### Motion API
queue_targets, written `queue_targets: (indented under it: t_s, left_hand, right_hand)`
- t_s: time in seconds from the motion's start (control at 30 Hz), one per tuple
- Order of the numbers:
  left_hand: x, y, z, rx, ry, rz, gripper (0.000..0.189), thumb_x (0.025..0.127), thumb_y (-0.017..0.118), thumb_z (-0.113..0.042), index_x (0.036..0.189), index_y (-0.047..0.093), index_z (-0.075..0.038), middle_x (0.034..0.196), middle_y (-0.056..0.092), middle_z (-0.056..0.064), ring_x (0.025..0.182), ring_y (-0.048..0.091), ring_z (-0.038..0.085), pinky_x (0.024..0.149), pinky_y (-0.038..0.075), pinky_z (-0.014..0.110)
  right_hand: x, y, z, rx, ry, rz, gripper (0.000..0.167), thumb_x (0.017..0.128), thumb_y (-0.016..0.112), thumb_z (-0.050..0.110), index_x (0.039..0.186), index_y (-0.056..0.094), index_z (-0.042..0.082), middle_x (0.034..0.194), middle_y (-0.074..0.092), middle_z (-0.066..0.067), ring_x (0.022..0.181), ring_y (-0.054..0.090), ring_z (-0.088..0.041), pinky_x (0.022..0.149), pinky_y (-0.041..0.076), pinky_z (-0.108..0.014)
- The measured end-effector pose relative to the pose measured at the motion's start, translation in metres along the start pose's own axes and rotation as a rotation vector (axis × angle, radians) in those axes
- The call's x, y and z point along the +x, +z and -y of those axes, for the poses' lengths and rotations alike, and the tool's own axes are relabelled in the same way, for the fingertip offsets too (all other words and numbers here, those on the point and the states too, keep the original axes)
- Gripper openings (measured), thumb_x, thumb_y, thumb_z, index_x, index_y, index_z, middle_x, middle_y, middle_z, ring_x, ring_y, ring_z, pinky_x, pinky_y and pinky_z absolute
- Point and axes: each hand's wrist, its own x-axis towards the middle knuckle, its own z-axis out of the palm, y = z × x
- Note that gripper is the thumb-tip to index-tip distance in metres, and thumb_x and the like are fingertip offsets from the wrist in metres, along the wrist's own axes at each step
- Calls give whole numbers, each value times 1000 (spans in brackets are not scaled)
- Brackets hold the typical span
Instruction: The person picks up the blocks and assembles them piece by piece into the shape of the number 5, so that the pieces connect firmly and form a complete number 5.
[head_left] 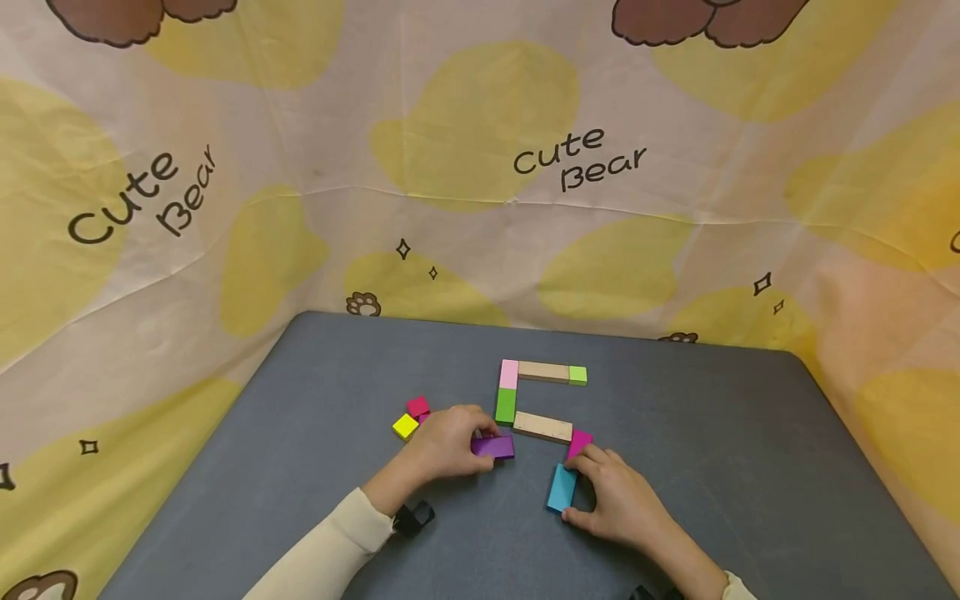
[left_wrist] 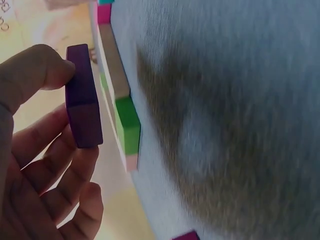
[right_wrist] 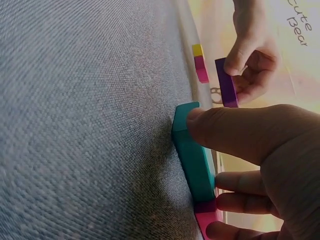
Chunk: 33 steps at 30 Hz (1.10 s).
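A purple block (head_left: 492, 447) is pinched between the thumb and fingers of my left hand (head_left: 450, 442), held above the table in the left wrist view. My right hand (head_left: 618, 500) grips a blue block (head_left: 561, 488) lying on the table, thumb at its near end. One end of the blue block touches a magenta block (right_wrist: 207, 220), where other right fingertips rest. Beyond it, a wooden block (head_left: 543, 427), a green block (head_left: 506, 407), a pink block (head_left: 508, 374), another wooden block (head_left: 543, 372) and a light green block (head_left: 577, 375) continue the line in an S-like shape.
Left of my left hand lie a yellow block (head_left: 405, 427), a red block (head_left: 417, 406) and a magenta block partly hidden by that hand. All sit on a dark grey table (head_left: 337, 375). A patterned cloth (head_left: 465, 242) hangs behind and along its sides.
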Motion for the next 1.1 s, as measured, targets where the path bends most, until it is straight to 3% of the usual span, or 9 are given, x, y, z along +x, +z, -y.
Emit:
queue_targets:
  t_s: [0.47, 0.77, 1.1]
  left_hand:
    - [-6, 13, -24, 10, 93, 120, 28, 76, 77, -30, 103, 72, -23, 95, 65, -13, 79, 52, 0, 63, 43, 16]
    - [-5, 25, -35, 81, 176, 129, 27, 72, 78, -31, 98, 73, -26, 89, 64, -15, 73, 48, -1, 58, 38, 15]
    - [-4, 31, -40, 101, 195, 156, 26, 72, 78, -32, 98, 73, -27, 90, 65, -16, 76, 51, -2, 61, 41, 16]
  right_hand:
    - [1, -2, 2, 7, 13, 26, 53, 63, 86, 40, 106, 69, 15, 97, 59, 8, 84, 52, -10, 72, 51, -34]
    - [0, -2, 2, 17, -2, 25, 52, 64, 86, 39, 106, 69, 13, 96, 58, 6, 82, 51, -9, 70, 51, -32]
    - [0, -2, 0, 15, -13, 12, 51, 63, 85, 39, 105, 69, 14, 95, 58, 7, 80, 51, -8, 69, 50, -31]
